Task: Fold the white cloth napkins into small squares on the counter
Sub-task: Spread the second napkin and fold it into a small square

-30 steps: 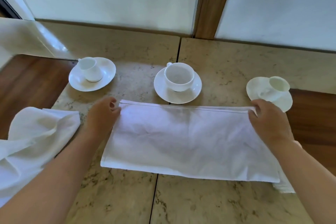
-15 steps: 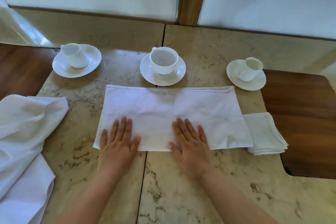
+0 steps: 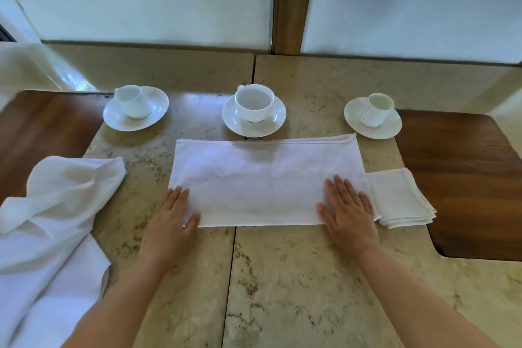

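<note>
A white napkin [image 3: 262, 178] lies folded into a long rectangle across the middle of the beige stone counter [image 3: 296, 285]. My left hand [image 3: 172, 220] rests flat on its near left corner, fingers spread. My right hand [image 3: 348, 212] presses flat on its near right end. Both hands hold nothing. A stack of small folded square napkins [image 3: 401, 200] sits just right of the rectangle, partly under its edge. A heap of loose white napkins [image 3: 53, 220] lies at the left.
Three white cups on saucers stand in a row behind the napkin: left [image 3: 135, 107], middle [image 3: 254, 110], right [image 3: 372, 114]. Dark wood panels flank the counter at the left [image 3: 42, 133] and right [image 3: 463, 178]. A wall with a wooden post [image 3: 291, 3] closes the back.
My hands left the napkin's far corners, came down flat near its middle, then slid apart to the near left and right ends.
</note>
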